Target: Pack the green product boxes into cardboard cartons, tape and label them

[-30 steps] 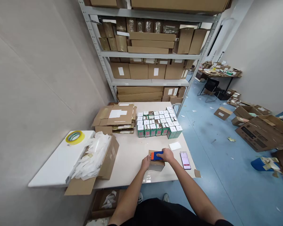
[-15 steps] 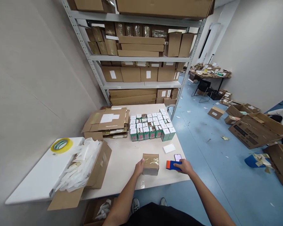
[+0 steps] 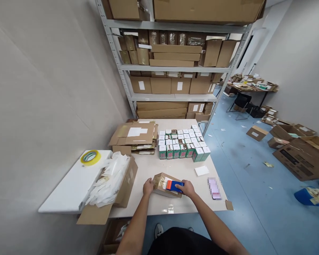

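Note:
A taped cardboard box (image 3: 159, 193) sits turned at an angle near the front of the table, a white label on its upper face. My left hand (image 3: 148, 187) grips its left end, fingers partly hidden behind the cardboard. In my right hand (image 3: 187, 187) is a blue-and-orange hand tool (image 3: 175, 186); its orange end lies over the label, though I cannot tell if it presses on it. Beyond the box, several small green-and-white cartons (image 3: 179, 150) stand in rows. A white card or flat box (image 3: 202, 170) lies to the right, with a phone (image 3: 214, 188) nearer the edge.
On the left, an open carton (image 3: 126, 187) holds white packing material (image 3: 108, 180). A yellow tape roll (image 3: 90, 157) lies on a white surface behind it. Flattened cardboard (image 3: 133, 136) is stacked at the back left. Metal shelving (image 3: 175, 68) full of boxes stands behind the table.
My right hand has brought the blue-and-orange tool left, from near the phone to over the box. The box has turned, exposing its white label. The whole view has shifted.

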A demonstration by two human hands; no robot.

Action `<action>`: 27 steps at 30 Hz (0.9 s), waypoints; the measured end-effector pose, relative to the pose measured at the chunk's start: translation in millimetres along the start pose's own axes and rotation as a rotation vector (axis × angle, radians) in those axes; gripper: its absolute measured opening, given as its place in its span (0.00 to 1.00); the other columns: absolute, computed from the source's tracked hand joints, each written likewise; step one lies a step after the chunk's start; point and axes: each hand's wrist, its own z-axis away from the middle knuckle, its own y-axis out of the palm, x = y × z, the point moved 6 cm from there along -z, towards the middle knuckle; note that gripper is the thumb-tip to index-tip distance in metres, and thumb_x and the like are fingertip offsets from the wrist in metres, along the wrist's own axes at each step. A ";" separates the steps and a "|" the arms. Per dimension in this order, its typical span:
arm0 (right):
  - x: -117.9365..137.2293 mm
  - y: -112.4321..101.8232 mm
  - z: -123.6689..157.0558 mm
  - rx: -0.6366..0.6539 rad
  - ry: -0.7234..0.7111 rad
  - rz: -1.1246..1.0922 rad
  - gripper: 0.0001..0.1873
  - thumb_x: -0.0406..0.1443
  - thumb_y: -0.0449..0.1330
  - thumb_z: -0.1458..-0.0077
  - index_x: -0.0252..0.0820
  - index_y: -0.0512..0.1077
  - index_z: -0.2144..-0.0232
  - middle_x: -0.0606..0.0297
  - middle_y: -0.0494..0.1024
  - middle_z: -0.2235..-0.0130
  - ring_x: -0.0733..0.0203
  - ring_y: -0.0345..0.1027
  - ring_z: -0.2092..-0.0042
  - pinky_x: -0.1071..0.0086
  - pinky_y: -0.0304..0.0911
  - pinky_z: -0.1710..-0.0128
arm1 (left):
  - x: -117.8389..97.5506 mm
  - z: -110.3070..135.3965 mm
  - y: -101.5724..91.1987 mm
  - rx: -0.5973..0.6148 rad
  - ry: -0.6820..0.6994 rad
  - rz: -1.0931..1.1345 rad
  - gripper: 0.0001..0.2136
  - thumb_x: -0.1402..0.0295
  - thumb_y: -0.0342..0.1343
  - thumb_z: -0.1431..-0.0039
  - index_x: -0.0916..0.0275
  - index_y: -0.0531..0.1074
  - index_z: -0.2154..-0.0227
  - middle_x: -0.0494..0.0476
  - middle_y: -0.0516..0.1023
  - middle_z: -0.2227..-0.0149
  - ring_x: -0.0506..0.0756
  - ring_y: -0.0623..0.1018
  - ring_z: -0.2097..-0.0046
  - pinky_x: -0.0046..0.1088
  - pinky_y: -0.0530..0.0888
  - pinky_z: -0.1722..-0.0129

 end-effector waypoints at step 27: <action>-24.4 -45.7 -1.9 0.138 0.105 0.305 0.28 0.59 0.64 0.46 0.43 0.81 0.60 0.53 0.84 0.56 0.51 0.78 0.56 0.69 0.64 0.64 | -41.2 53.0 101.0 0.291 -0.089 -0.333 0.22 0.59 0.40 0.27 0.61 0.80 0.53 0.69 0.82 0.50 0.65 0.82 0.48 0.37 0.74 0.53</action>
